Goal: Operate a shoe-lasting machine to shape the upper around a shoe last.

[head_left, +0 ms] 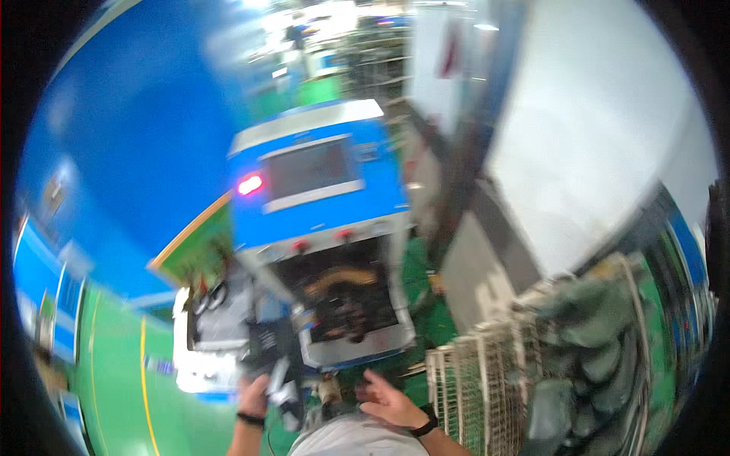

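Observation:
Motion blur smears the whole head view. My left hand (253, 397), with a dark band on the wrist, is low and left of centre, beside a dark, cloth-like thing (264, 342). Its fingers are too smeared to show whether they hold anything. To the right, my right hand (389, 401) reaches inward with fingers apart and nothing in them. In front of both stands a blue machine (315, 205) with a screen (310, 171), red buttons and a lit red lamp (249, 184). Its dark recess (338, 304) holds a curved, yellowish-brown part (341, 280).
A white-edged tray table (209, 378) with small items stands left of the machine. To the right is a wire-mesh cage (487, 372) of rounded grey-green pieces (582, 365). A large blue panel (144, 144) rises at left above green floor (114, 372); pale panels (593, 114) stand at right.

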{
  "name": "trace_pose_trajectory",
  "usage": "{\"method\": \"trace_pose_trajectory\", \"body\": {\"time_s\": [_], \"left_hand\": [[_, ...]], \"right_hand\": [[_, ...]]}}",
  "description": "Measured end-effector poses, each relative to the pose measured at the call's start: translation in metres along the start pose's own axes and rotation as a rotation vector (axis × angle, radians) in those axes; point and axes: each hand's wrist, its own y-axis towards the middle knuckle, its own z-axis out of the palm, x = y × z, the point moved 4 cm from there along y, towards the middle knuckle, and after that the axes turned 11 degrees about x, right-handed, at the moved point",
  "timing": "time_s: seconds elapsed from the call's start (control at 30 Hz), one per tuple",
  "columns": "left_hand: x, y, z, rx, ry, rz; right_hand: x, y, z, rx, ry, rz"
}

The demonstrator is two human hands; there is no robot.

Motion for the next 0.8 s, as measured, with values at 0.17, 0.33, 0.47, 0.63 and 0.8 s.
{"method": "trace_pose_trajectory", "body": {"time_s": [0.17, 0.33, 0.47, 0.63, 0.8], "left_hand": [[0.023, -0.006, 0.088, 0.391, 0.011, -0.152], [-0.02, 0.016, 0.117, 0.33, 0.219, -0.179], [-0.018, 0.023, 0.106, 0.141, -0.102, -0.078], [-0.038, 0.039, 0.054, 0.023, 0.943, -0.011], [-0.014, 0.031, 0.032, 0.222, 1.281, 0.138]], "right_hand": [[0.034, 0.048, 0.037, 0.017, -0.123, -0.353], [0.088, 0.072, 0.045, -0.135, -0.088, -0.432], [0.116, 0.105, 0.075, -0.112, -0.227, -0.468], [0.127, 0.135, 0.1, -0.228, -0.715, -0.404], [0.107, 0.159, 0.11, -0.201, -0.847, -0.073]]}}
